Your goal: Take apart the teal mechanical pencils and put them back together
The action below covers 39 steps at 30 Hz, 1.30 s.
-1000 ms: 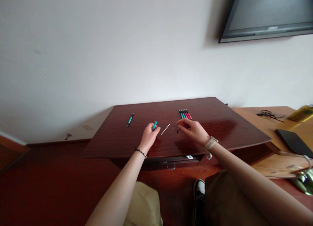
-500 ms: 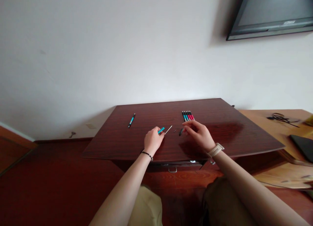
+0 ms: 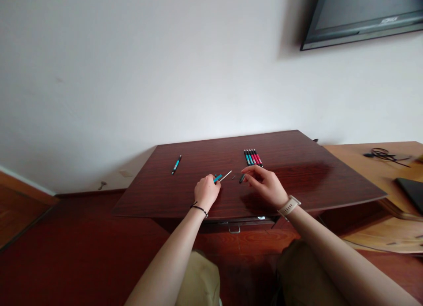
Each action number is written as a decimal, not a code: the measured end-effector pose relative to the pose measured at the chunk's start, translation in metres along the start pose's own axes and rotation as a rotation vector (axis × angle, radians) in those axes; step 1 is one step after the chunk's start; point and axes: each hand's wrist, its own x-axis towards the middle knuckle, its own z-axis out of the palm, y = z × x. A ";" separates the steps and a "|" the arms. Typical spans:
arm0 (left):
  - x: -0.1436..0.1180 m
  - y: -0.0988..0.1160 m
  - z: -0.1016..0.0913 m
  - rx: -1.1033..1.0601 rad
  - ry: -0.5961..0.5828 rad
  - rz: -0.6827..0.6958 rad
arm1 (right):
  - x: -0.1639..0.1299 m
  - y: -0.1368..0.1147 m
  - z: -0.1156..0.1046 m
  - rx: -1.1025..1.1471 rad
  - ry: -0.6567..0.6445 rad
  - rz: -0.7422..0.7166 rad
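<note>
My left hand [image 3: 205, 192] rests on the table [image 3: 165, 195], a thin black band at the wrist, fingers curled tight around a teal barrel [image 3: 217, 178]. A thin pale refill [image 3: 226, 176] runs on from the barrel's end, slanting up and right, low over the wood. My right hand [image 3: 264, 184], pale watch strap at the wrist, has thumb and forefinger pinched on a short black tip [image 3: 242, 178], its lower end at the tabletop. Between the two hands a tiny dark bit [image 3: 233, 177] lies on the wood, too small to make out. Nothing on these parts is big enough to read.

Just beyond my right fingers lies a tidy row of pens [image 3: 253, 157], teal ones left, red ones right, black at both ends, touching side by side. Farther left, well apart, a single pen [image 3: 176, 164], teal with black ends, lies alone. High on the wall is a TV [image 3: 360, 13]; its bottom edge carries a small pale mark, too blurred to read
</note>
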 end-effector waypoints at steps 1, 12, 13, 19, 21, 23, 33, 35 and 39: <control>0.000 0.001 0.000 0.016 -0.003 -0.005 | 0.000 0.001 0.000 -0.003 -0.001 -0.003; -0.001 0.002 0.003 0.081 -0.011 0.024 | -0.002 0.004 0.003 -0.016 -0.002 0.001; -0.001 0.002 0.002 0.087 -0.018 0.036 | -0.002 0.004 0.004 -0.017 -0.004 0.002; -0.002 0.003 0.002 0.086 -0.030 0.052 | -0.003 0.003 0.006 -0.003 -0.027 -0.003; -0.003 0.004 0.000 0.089 -0.030 0.057 | -0.003 0.003 0.007 -0.001 -0.032 0.000; -0.003 0.006 -0.003 0.105 -0.037 0.066 | -0.003 0.003 0.007 -0.003 -0.039 0.000; -0.007 0.022 -0.017 0.246 -0.106 0.062 | -0.004 0.005 0.010 0.040 -0.035 0.002; -0.008 0.022 -0.016 0.246 -0.099 0.054 | -0.004 0.006 0.011 0.051 -0.037 0.006; -0.009 0.019 -0.014 0.176 -0.075 0.040 | -0.004 0.006 0.012 0.059 -0.036 0.014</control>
